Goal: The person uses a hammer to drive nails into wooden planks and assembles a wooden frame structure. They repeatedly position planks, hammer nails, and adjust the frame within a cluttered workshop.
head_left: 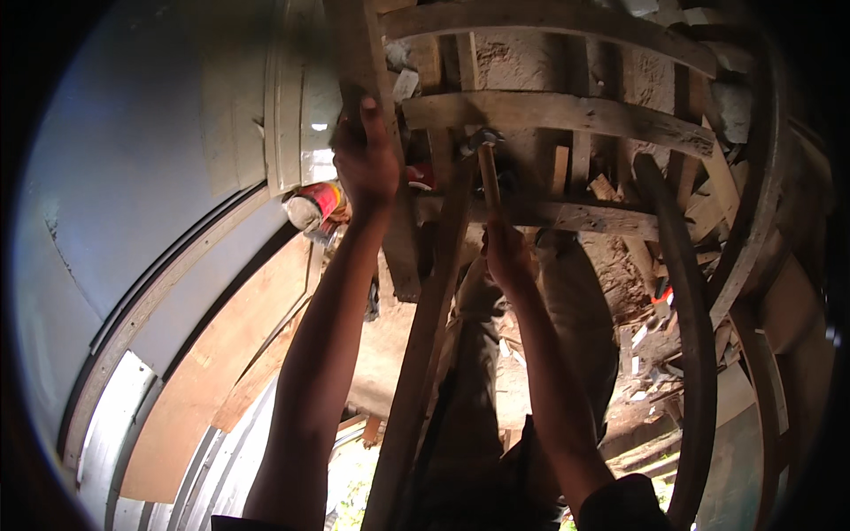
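The right hand (507, 254) is curled tightly round the wooden handle of a hammer (490, 181), whose metal head lies beyond that hand, near a curved wooden slat (549, 111). The left hand (367, 168) grips the edge of an upright plank (357, 53), thumb laid along its face. Just below and left of that hand sits a red container (326, 202); left beyond it stands a pale panel (159, 159).
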